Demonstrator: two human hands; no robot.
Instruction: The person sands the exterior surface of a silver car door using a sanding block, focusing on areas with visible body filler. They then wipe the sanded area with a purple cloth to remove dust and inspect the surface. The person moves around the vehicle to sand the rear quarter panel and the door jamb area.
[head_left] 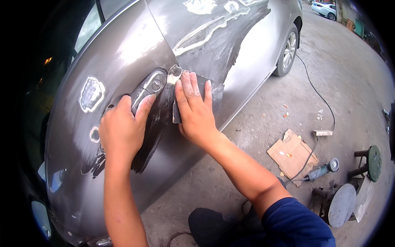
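I have the left hand (pixel 122 127) left of centre in the frame, its thumb and fingers closed around the lower-left end of the car's door handle (pixel 155 84). The right hand (pixel 198 115), near the middle, lies flat rather than gripping: three fingers are close together and the little finger stands apart, all of them laid over a dark, thin sheet (pixel 216 91) on the grey car body (pixel 181 152). I cannot make out the right thumb clearly. The sheet sits just right of the handle, one corner sticking out to the right of the fingers, and I see a small pale patch (pixel 174 74) between the two. Left of the left hand, I get a larger patch with a white rim (pixel 91 94) on the scuffed paint; more pale outlines run along the top of the frame. A car wheel (pixel 289 49) shows at upper right. On the ground at lower right I can pick out a flattened piece of cardboard (pixel 290 152), an angle grinder (pixel 322 171) beside it, and a round-topped stool (pixel 343 206) below. A dark cable (pixel 316 88) curves down from the wheel toward the cardboard.
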